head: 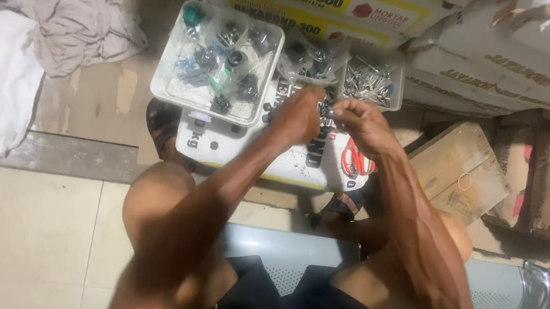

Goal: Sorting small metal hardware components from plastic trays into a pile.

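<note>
Head view: near the top centre of the frame, a clear square plastic tray (167,85) lies tilted on a white sack (249,151). It holds small dark metal and plastic fittings, some in little clear bags, with one green piece in its upper corner. To its right, a clear bag of dark parts (307,60) sits beside a smaller clear tub (398,93) filled with thin silvery metal pieces. Stacked printed sacks (472,47) fill the upper right. Red-handled pliers (355,158) lie on the white sack, just below the right hand.

The two hands meet at the centre of the frame, above the white sack. The left hand (298,116) is curled, its fingers drawn together on a small dark metal part (325,110). The right hand (363,122) is closed too, its fingertips pinching the same small part from the other side. What kind of part it is cannot be told.
</note>
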